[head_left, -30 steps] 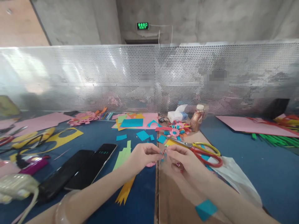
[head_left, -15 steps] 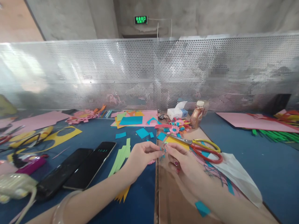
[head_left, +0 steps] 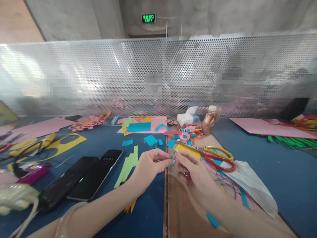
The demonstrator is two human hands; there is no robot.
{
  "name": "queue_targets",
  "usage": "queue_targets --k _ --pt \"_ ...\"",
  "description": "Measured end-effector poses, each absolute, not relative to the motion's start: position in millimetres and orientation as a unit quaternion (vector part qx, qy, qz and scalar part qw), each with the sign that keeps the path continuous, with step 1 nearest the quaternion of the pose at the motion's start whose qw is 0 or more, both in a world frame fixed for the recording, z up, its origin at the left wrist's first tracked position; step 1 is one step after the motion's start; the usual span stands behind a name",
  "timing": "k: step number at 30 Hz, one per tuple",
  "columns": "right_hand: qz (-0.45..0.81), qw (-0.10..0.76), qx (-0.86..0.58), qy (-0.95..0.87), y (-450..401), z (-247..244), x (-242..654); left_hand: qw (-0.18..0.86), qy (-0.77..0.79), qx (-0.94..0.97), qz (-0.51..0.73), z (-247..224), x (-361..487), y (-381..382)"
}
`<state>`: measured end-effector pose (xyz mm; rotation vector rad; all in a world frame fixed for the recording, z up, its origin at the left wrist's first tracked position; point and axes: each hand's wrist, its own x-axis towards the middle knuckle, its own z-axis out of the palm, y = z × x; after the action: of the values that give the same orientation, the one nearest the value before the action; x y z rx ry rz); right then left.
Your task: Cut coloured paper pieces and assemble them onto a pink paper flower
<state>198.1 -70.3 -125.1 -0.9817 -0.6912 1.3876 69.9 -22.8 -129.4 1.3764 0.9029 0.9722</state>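
My left hand [head_left: 153, 167] is closed in a pinch, thumb against fingers, over the seam between the blue and brown surfaces. Facing it, almost touching, my right hand [head_left: 195, 170] pinches too. A tiny bluish bit shows between the fingertips, too small to name. Just beyond my right hand lie scissors [head_left: 219, 158] with red and yellow handles, across a yellow paper piece [head_left: 189, 150]. Pink and blue paper flowers [head_left: 185, 136] sit behind them. Light green strips [head_left: 126, 168] lie left of my left hand.
Two dark phones [head_left: 95, 178] rest on the left. At the back stand a tissue pack [head_left: 187, 119] and a brown bottle [head_left: 208, 121], before a perforated metal screen [head_left: 104, 79]. White tissue [head_left: 255, 188], pink sheets [head_left: 274, 129] and green strips [head_left: 294, 142] lie right.
The hands keep nearly the same pinching pose. The view has shifted slightly, and less of the blue scrap beside my right forearm shows.
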Motion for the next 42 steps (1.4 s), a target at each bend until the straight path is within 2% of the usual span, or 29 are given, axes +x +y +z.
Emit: queue_targets --k 18,22,27,34,42 --pt "0.578 0.605 -0.452 -0.311 -70.2 -125.0 199.6 0.512 0.417 0.623 0.42 -128.2 66.6 -16.7" --pt "0.508 0.607 -0.507 -0.342 -65.0 -123.7 210.8 0.486 0.441 0.612 0.441 -130.5 56.6 2.9" --pt "0.438 0.559 -0.578 -0.402 -55.4 -126.9 225.8 0.453 0.485 0.584 0.467 -130.4 42.6 24.5" --pt "0.4 0.563 -0.594 -0.412 -55.6 -127.7 224.0 0.44 0.523 0.591 0.429 -136.9 39.0 30.2" --pt "0.385 0.527 -0.624 -0.43 -55.8 -126.2 224.6 0.435 0.532 0.606 0.4 -148.3 38.8 27.4"
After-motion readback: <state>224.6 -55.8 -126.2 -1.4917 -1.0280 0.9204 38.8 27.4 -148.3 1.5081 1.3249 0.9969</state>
